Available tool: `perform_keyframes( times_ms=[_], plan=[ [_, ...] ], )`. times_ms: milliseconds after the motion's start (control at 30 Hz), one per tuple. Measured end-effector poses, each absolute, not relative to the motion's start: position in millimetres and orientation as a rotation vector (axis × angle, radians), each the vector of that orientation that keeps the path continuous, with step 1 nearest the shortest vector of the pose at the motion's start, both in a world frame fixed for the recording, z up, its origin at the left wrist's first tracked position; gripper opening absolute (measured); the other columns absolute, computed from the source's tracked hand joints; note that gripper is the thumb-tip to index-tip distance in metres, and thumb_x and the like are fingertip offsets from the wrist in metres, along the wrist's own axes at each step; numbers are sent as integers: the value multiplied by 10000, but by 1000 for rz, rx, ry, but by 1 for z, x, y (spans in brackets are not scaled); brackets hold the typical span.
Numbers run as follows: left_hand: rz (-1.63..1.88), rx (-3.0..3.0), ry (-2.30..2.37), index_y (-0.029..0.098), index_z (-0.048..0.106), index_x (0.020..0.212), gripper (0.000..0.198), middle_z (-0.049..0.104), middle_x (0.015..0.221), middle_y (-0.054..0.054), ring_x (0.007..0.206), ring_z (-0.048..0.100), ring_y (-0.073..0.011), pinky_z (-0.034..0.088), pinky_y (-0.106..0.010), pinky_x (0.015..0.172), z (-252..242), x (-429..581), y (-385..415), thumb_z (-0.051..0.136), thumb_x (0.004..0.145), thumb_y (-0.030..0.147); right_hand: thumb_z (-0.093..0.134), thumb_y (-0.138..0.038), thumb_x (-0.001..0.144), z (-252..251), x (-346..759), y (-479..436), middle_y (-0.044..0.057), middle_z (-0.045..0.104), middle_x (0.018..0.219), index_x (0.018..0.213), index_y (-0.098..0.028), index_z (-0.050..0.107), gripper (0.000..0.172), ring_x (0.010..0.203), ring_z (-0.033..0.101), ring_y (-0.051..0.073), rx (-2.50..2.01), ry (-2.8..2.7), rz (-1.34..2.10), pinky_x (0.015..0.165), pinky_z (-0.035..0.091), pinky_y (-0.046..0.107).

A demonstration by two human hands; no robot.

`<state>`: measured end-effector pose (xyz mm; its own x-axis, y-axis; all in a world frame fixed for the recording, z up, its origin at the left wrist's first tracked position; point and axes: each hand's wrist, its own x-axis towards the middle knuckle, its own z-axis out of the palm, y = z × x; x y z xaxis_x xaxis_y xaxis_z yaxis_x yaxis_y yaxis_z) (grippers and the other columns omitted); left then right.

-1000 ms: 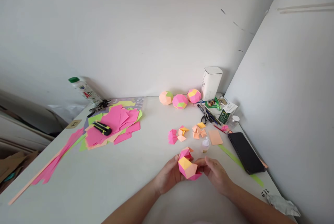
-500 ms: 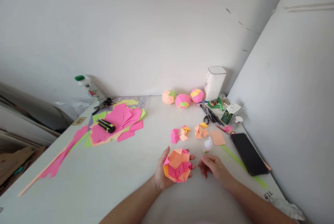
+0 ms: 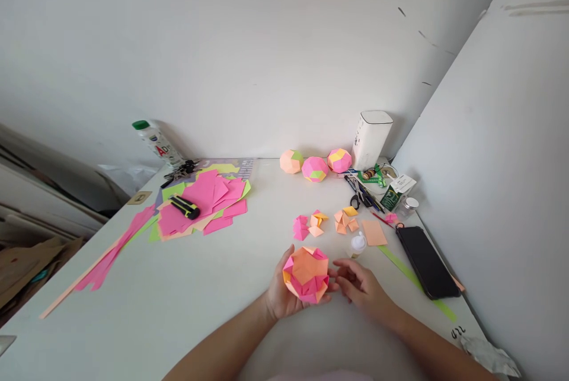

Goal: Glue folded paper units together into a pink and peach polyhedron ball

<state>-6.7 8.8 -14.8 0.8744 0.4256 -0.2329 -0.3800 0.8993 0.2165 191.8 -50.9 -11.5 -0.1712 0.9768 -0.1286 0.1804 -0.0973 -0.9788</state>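
Observation:
My left hand [image 3: 280, 292] is closed around an orange, pink and yellow folded paper ball [image 3: 306, 274], holding it from below and the side. The ball has an opening on top, and its inside shows. Close to its right side, my right hand [image 3: 362, 286] has its fingers loosely bent and apart, close to the left fingertips, with nothing visible in it. Beyond the hands lie pink folded paper pieces [image 3: 301, 228], orange and yellow pieces [image 3: 317, 224] and another orange cluster [image 3: 345, 221]. A small white-topped glue bottle [image 3: 358, 243] stands behind my right hand.
Three finished-looking paper balls [image 3: 315, 169] sit by the wall near a white container [image 3: 372, 139]. Scissors [image 3: 355, 194], an orange paper sheet [image 3: 374, 233] and a black phone [image 3: 427, 262] lie at right. Leftward are a pink paper pile [image 3: 208, 200], a cutter [image 3: 185, 207] and a bottle [image 3: 157, 145].
My right hand has come nearer to the paper ball and its index finger has stretched toward it. The left hand still holds the ball. The whole view has shifted slightly.

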Motion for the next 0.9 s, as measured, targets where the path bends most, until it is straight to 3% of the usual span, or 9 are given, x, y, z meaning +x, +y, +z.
perform_keyframes(
  times_ms=[100, 200, 267, 367, 567, 633, 767, 833, 900],
  plan=[
    [291, 181, 254, 55, 531, 1196, 837, 615, 1120, -222, 943, 630, -328, 465, -347, 676, -17, -8, 11, 270, 784, 735, 498, -223, 868, -13, 192, -53, 107, 547, 1113, 1268, -256, 444, 405, 791, 576, 169, -1217, -1669, 1007, 632, 515, 295],
    [169, 215, 219, 101, 481, 1262, 860, 641, 1075, -201, 865, 665, -320, 482, -322, 586, -20, -9, 15, 228, 770, 760, 492, -103, 814, -10, 193, -55, 143, 385, 1354, 1327, -284, 401, 552, 994, 557, 225, -1047, -1940, 783, 757, 517, 356],
    [115, 252, 199, 122, 467, 1282, 866, 652, 1055, -194, 819, 679, -313, 479, -305, 535, -22, -9, 16, 212, 765, 768, 511, -81, 779, -7, 193, -57, 142, 308, 1425, 1320, -280, 426, 583, 1078, 528, 256, -999, -2053, 746, 818, 499, 387],
    [35, 329, 210, 110, 485, 1271, 882, 643, 1072, -203, 802, 679, -310, 473, -304, 518, -21, -8, 14, 169, 772, 765, 538, -114, 780, -4, 190, -60, 141, 272, 1459, 1283, -262, 477, 528, 1027, 568, 245, -1015, -2061, 833, 809, 508, 367],
    [163, 430, 299, 12, 573, 1143, 941, 626, 1034, -241, 887, 621, -298, 454, -385, 742, -11, -1, 5, 133, 779, 760, 512, -235, 870, 2, 187, -55, 123, 473, 1262, 921, -204, 646, 147, 1023, 555, 229, -1089, -1785, 944, 875, 479, 343],
    [277, 442, 316, 21, 558, 1164, 906, 604, 1080, -237, 946, 595, -286, 420, -399, 833, -8, 1, 2, 151, 797, 742, 530, -287, 872, 5, 189, -52, 108, 530, 1145, 792, -190, 631, 161, 966, 559, 213, -1139, -1650, 999, 851, 482, 340],
    [496, 549, 324, 121, 468, 1285, 685, 544, 1225, -194, 1107, 523, -292, 335, -440, 960, -2, 4, -1, 299, 860, 632, 573, -388, 842, 4, 192, -50, 41, 526, 883, 613, -172, 538, 317, 627, 532, 113, -1150, -1364, 1289, 528, 478, 238],
    [544, 605, 315, 149, 449, 1299, 616, 547, 1230, -182, 1130, 510, -308, 326, -462, 968, 1, 4, -3, 378, 866, 581, 611, -398, 813, 2, 191, -52, 13, 495, 834, 607, -165, 531, 321, 533, 482, 73, -1094, -1271, 1435, 462, 442, 219],
    [566, 639, 303, 167, 433, 1308, 578, 568, 1203, -175, 1098, 535, -319, 351, -473, 940, 3, 4, -4, 439, 863, 537, 663, -373, 776, 0, 189, -53, 5, 495, 828, 683, -164, 576, 245, 551, 492, 76, -1018, -1221, 1546, 487, 456, 227]
  ],
)
